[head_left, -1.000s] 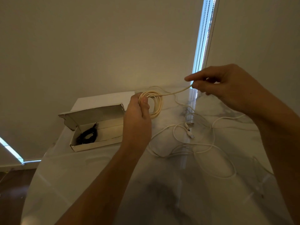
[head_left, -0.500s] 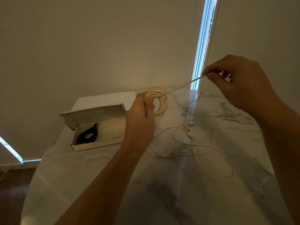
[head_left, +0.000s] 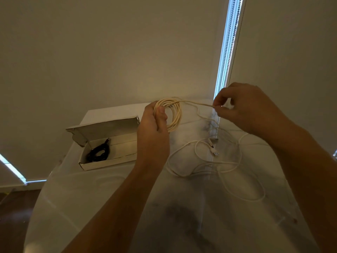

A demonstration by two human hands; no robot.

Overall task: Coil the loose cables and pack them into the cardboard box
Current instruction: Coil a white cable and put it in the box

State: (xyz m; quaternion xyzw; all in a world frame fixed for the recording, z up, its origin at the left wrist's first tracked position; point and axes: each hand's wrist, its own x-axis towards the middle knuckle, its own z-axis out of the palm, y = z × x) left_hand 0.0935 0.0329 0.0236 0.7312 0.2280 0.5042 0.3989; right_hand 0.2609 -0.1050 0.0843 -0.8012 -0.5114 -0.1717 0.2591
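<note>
Closer now, the right hand (head_left: 249,108) has come back in toward the coil, where half a second ago it was drawn up and away to the right with the strand stretched long. From the head camera, that hand pinches the cream cable's free strand (head_left: 198,104) between thumb and fingertip, and only a short run of it spans the gap across to the coil (head_left: 170,114). Over on the other side, the left hand (head_left: 153,132) grips the coil of cream loops, thumb pressed across them, holding it up above the table (head_left: 102,189). Beyond the left hand sits the cardboard box (head_left: 109,162), lid flap standing open at the back; inside, at its left end, lies a coiled black cable (head_left: 99,153), and the rest of the box's floor that shows is bare cardboard. To the right, loose white cable (head_left: 238,167) sprawls in loops over the tabletop, with a USB plug (head_left: 216,153) lying among them. A bright strip of window (head_left: 228,44) runs up the wall behind.
</note>
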